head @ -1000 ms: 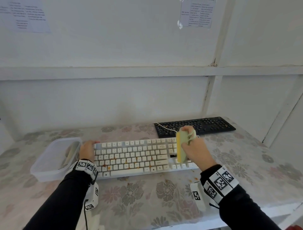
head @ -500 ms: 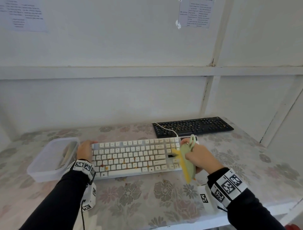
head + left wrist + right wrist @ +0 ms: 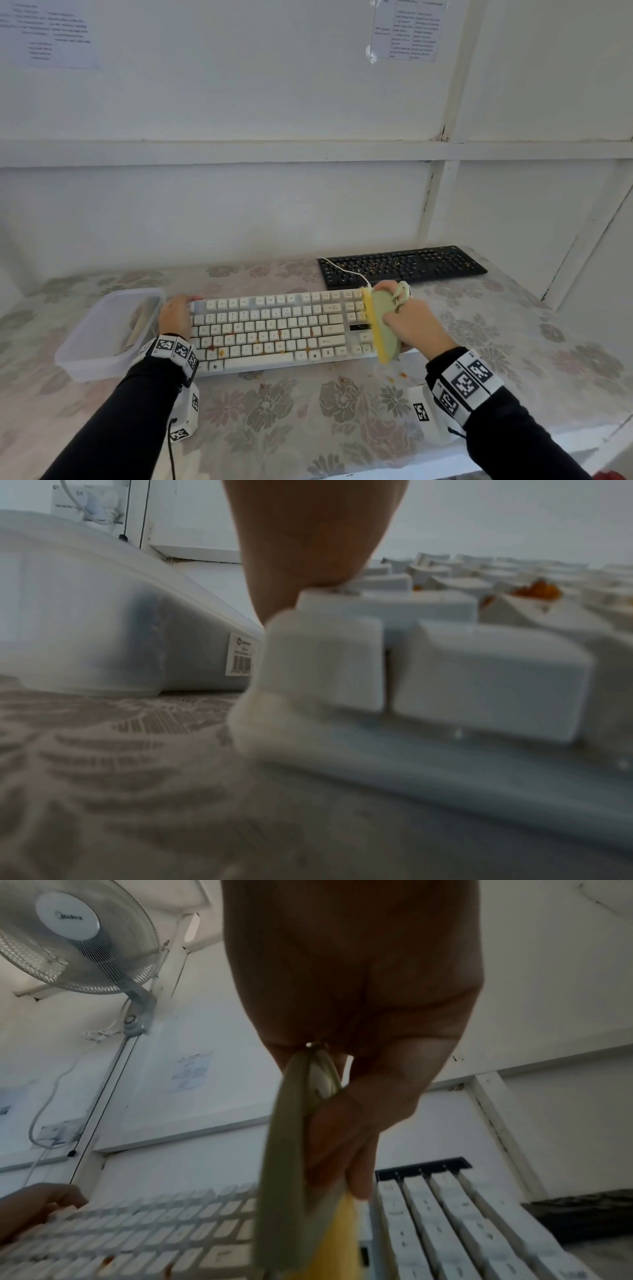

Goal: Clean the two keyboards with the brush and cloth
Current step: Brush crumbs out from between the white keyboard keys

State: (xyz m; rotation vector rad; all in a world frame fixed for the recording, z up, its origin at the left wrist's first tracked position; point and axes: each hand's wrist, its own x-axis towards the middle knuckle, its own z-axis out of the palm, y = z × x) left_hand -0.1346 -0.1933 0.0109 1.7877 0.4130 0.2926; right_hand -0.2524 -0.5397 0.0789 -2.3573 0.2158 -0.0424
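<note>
Translucent tub [image 3: 102,329], far left: one pale flat item lies along its right wall; I cannot tell if it is the cloth. Left hand [image 3: 174,317] clamps the white keyboard [image 3: 274,329] at its left end, fingers bent over the keys. Right hand [image 3: 411,323] grips the brush [image 3: 382,325] at the keyboard's right part. Step: brushing. Next, I judge: sweep the orange crumbs [image 3: 260,342]. Black keyboard [image 3: 400,265] waits rear right.

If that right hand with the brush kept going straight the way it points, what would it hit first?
Probably the white cable, then the left end of the black keyboard beyond the white keyboard. The right hand, gripping the brush, may pass above them; height is unclear.
</note>
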